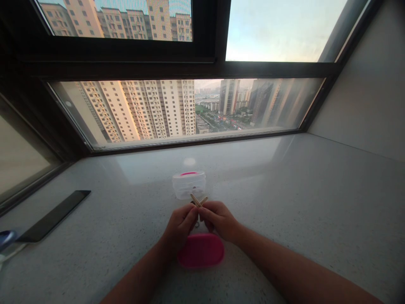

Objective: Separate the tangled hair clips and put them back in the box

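My left hand (181, 226) and my right hand (218, 219) meet above the stone sill, fingers pinched together. Between them they hold small tan wooden pieces (198, 199) that cross at the tips, possibly a clothespin; a small metal part shows just below the fingers. A clear plastic container (189, 185) with something pink inside stands just beyond the hands. A pink oval lid (201, 251) lies flat on the sill under my wrists.
The speckled grey sill (300, 202) runs up to a wide window with tall buildings outside. A flat black slab (52, 216) lies at the left, with a blue object (5, 238) at the left edge. A white wall rises at the right.
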The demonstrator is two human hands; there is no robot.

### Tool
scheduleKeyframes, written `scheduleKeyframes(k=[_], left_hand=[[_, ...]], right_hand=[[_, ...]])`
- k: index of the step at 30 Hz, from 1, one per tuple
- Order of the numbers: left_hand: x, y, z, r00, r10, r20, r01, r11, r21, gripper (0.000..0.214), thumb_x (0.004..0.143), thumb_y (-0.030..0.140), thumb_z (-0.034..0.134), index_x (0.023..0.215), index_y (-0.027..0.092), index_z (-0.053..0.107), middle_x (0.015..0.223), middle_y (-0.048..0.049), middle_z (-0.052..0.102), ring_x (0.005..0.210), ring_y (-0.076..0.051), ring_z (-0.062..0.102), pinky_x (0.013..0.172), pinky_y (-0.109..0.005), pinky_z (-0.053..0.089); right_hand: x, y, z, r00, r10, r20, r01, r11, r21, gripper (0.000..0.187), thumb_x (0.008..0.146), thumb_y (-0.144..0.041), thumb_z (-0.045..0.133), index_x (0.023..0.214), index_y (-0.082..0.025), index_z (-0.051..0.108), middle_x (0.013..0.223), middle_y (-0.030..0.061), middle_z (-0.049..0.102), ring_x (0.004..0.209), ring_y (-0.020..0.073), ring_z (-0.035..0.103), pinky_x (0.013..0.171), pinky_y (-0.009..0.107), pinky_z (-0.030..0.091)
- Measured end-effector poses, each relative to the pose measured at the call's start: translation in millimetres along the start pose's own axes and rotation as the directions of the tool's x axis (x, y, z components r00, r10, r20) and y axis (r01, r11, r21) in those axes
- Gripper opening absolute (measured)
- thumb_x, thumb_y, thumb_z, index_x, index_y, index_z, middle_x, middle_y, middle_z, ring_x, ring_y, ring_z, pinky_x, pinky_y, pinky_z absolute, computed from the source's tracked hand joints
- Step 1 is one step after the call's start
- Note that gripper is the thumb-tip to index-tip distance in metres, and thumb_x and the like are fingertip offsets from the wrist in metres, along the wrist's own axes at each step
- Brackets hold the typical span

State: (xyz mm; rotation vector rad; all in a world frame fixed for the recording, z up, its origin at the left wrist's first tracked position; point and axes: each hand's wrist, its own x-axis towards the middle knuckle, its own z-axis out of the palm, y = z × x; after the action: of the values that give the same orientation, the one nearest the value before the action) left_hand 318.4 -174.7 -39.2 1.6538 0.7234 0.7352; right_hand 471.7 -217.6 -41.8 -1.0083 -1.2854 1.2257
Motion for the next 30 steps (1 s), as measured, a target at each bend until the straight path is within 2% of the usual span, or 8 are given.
scheduleKeyframes(k=[10, 19, 30], left_hand=[[-0.9, -0.4, 1.8, 0.999, -0.008, -0.039, 0.008, 1.000, -0.004, 0.038, 0.088, 0.045, 0.043, 0.070, 0.014, 0.054, 0.050, 0.0063, 0.036, 0.043, -0.006, 0.029, 0.041, -0.018, 0.022], [0.0, -0.2, 2.7, 0.999, 0.019, -0.034, -0.019, 1.000, 0.005, 0.037, 0.089, 0.044, 0.043, 0.067, 0.015, 0.051, 0.050, 0.0062, 0.038, 0.044, -0.006, 0.032, 0.044, -0.018, 0.025], [1.0, 0.4, 2.2, 0.999, 0.025, -0.045, -0.024, 0.999, 0.029, 0.037, 0.086, 0.046, 0.046, 0.070, 0.014, 0.055, 0.051, 0.0058, 0.036, 0.045, -0.007, 0.029, 0.042, -0.019, 0.022]], right_hand=[[-0.5, -1.9, 0.8, 0.997, -0.022, -0.068, 0.020, 0.999, -0.034, 0.034, 0.080, -0.042, 0.055, 0.061, -0.014, 0.056, 0.042, -0.0054, 0.043, 0.036, 0.0071, 0.039, 0.036, 0.018, 0.030], [-1.9, -6.6, 1.8, 0.996, -0.041, -0.082, 0.038, 0.999, -0.035, 0.032, 0.081, -0.039, 0.053, 0.062, -0.014, 0.056, 0.043, -0.0056, 0.042, 0.037, 0.0066, 0.037, 0.037, 0.018, 0.027], [1.3, -0.6, -1.8, 1.000, 0.006, -0.004, -0.006, 1.000, 0.020, 0.034, 0.080, -0.042, 0.056, 0.061, -0.015, 0.053, 0.044, -0.0060, 0.040, 0.038, 0.0067, 0.036, 0.036, 0.018, 0.027]])
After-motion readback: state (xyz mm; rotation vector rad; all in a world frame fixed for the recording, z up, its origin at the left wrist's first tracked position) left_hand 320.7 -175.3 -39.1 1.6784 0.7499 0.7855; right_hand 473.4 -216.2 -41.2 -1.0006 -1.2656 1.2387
